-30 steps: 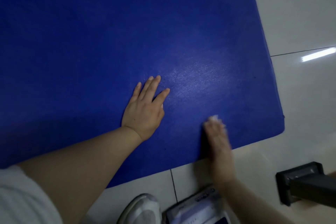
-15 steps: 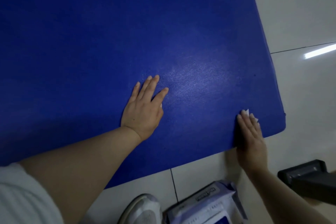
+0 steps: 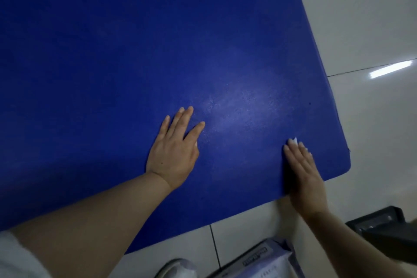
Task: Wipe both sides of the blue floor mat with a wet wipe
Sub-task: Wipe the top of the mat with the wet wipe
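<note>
The blue floor mat [image 3: 135, 52] is spread flat; the wet wipe [image 3: 294, 141] is pressed beneath straight right hand [image 3: 304, 176] fingers, the left hand [image 3: 173, 153] laid flat, fingers slightly apart.

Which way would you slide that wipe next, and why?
Probably toward the mat's near right corner. The right hand presses the white wet wipe flat on the blue floor mat, the corner strip beside it lies uncovered, and the left hand rests flat, steadying the mat.

mat: large blue textured floor mat [image 3: 158, 63], lying flat on the pale tiled floor
wipe: white wet wipe [image 3: 294, 140], mostly hidden, near the mat's right corner
</note>
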